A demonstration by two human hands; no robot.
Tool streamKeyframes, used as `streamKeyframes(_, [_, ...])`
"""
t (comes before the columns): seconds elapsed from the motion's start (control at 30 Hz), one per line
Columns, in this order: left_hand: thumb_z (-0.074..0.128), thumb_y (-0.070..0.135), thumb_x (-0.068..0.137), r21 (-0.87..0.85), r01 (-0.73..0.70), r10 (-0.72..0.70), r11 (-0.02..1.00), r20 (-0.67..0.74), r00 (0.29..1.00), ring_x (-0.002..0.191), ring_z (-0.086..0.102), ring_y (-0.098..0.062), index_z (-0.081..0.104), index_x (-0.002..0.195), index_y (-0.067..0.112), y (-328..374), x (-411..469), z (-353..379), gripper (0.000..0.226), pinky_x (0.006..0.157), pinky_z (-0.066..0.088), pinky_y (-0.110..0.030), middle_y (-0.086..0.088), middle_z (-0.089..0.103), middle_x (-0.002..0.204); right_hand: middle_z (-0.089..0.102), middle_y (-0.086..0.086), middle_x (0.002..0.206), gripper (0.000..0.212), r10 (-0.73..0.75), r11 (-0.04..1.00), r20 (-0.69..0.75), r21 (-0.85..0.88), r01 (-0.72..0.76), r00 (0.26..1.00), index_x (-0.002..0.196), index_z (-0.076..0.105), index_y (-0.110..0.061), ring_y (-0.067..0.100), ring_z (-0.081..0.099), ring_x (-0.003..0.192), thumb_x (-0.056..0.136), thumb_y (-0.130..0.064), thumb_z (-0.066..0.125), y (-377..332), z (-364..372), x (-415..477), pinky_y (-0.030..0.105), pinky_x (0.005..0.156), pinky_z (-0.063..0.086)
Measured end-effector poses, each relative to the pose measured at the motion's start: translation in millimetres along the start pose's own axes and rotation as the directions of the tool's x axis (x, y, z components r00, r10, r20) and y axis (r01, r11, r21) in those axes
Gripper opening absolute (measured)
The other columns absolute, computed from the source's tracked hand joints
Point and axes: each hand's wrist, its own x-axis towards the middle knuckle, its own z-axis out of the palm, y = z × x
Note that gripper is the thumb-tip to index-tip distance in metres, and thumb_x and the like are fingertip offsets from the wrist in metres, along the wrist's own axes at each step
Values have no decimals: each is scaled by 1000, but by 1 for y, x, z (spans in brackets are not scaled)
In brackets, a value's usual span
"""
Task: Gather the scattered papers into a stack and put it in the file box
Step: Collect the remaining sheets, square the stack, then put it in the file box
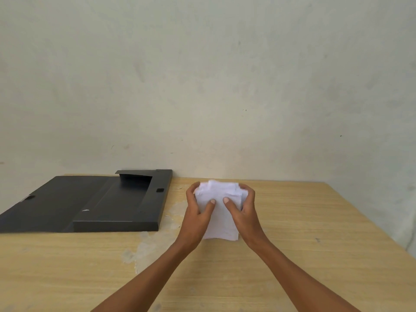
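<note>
Nearest, two bare forearms reach forward over the worktop, whose surface on the near side of the hands shows only pale worn patches. The left hand and right hand are both clamped on the papers, one at each side, thumbs pressed on the top sheet and fingers wrapped round the far corners. The stack lies between the hands, seemingly tilted, its near edge at or just above the worktop; its far edge looks ragged, the sheets not yet square.

Judging by this, gathering is done and the step in hand is squaring the stack. Next comes a lift and a carry to the left, which calls for keeping the squeeze even so no sheet slips out.

Left of the left hand, just beside it, lies the box, black and opened flat, its tray walls low and its lid spread further left. The path to it looks free. Right of the right hand there is open room up to the worktop's edge. Beyond the hands the worktop ends at the wall.
</note>
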Motion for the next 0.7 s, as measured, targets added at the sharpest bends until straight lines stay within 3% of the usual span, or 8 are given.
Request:
streamKeyframes(0.1, [58,36,100,5,54,-54,999,40,998,112,59,2,26,139,43,-11,-7,3,51,75,56,-15,20,52,131,59,-5,125,46,50,999,40,-7,-50,998,131,38,-24,8,64,108,94,-23,66,12,4,-8,32,85,58])
streamKeyframes(0.27, [51,29,105,-70,33,-33,997,-4,999,107,64,-3,28,136,35,4,2,9,39,75,58,-20,17,55,123,61,-5,117,34,-22,1000,-5,-6,22,1000,126,41,-20,2,65,98,98,-20,60,-3,12,0,21,74,56])
streamKeyframes(0.4, [56,35,102,-6,25,-25,1000,10,1000,105,63,3,29,137,38,-3,2,3,45,73,57,-18,23,53,124,62,-8,117,43,22,999,37,-29,-21,999,128,38,-23,7,66,101,95,-25,65,1,3,1,29,80,58])
streamKeyframes(0.53, [50,29,105,38,107,-110,994,71,991,108,60,-5,31,128,34,-20,-5,4,30,71,56,-16,9,53,126,62,-4,121,30,88,993,56,-88,-82,995,128,46,-24,14,62,112,100,-20,55,25,4,-7,22,78,52])
streamKeyframes(0.7, [47,28,107,4,10,-10,1000,-5,1000,99,63,0,36,125,28,4,8,9,22,74,58,-19,14,56,116,63,-5,114,23,-10,996,-20,-94,8,1000,122,49,-24,10,64,103,100,-22,55,-4,7,8,29,82,55])
